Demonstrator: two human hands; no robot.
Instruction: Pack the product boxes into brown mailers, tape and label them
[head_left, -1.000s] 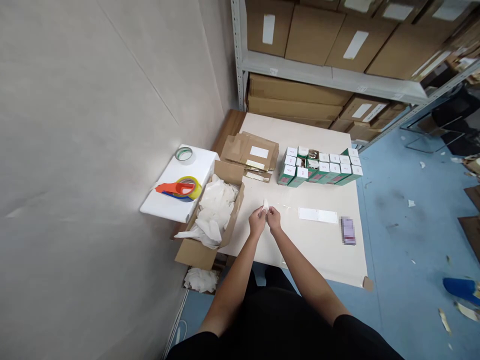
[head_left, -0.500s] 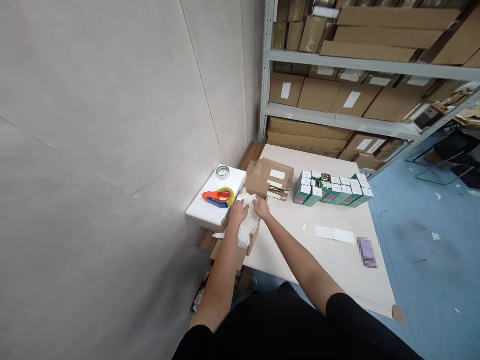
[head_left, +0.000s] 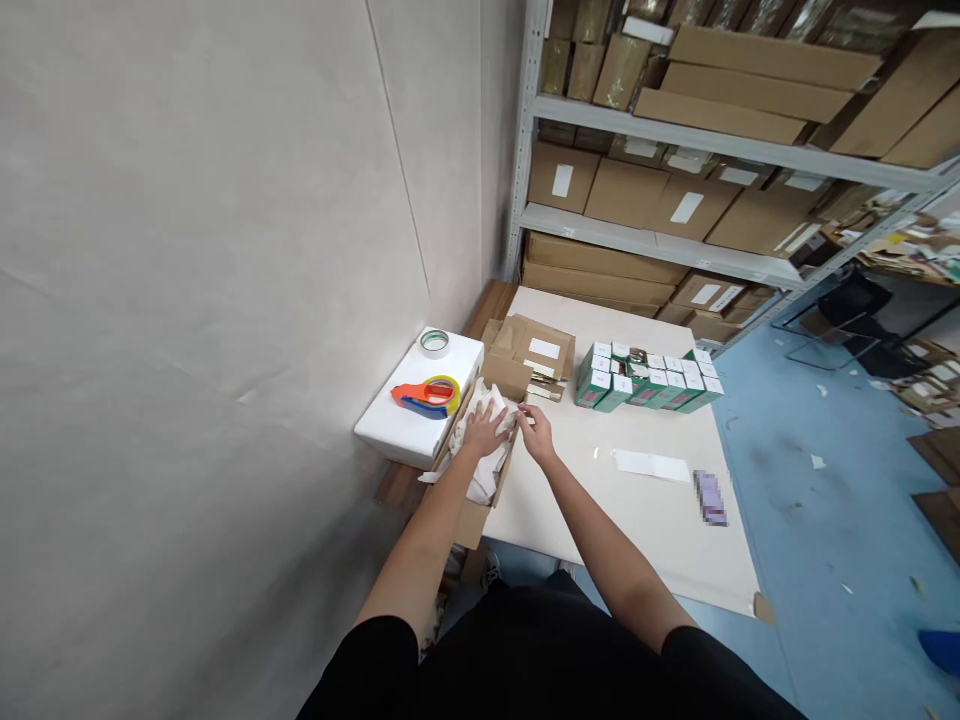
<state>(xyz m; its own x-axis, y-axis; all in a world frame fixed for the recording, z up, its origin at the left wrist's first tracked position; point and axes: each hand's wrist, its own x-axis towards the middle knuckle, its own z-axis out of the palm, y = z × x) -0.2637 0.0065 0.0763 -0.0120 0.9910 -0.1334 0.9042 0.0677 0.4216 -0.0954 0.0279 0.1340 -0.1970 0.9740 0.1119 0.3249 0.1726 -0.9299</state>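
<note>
An open cardboard box (head_left: 510, 374) stands at the table's left side with its end flaps spread outward. Crumpled white packing paper (head_left: 486, 474) fills it. My left hand (head_left: 484, 432) lies on this paper with its fingers spread, pressing from above. At the box's right-hand edge is my right hand (head_left: 535, 438), its fingers bent and closed on the rim near the far corner. Whatever lies under the paper is hidden.
Left of the box, a white block (head_left: 390, 432) carries a tape dispenser (head_left: 427, 396) and a tape roll (head_left: 434, 343). Flattened cardboard (head_left: 529, 338), green-and-white cartons (head_left: 645, 382), a white paper strip (head_left: 651, 466) and a blurred purple item (head_left: 710, 498) lie on the table (head_left: 592, 530). Loaded shelves (head_left: 660, 240) stand behind.
My left hand has opened out and now lies flat on the paper. My right hand has let go of the paper and moved to the box's right edge. The view has shifted slightly right.
</note>
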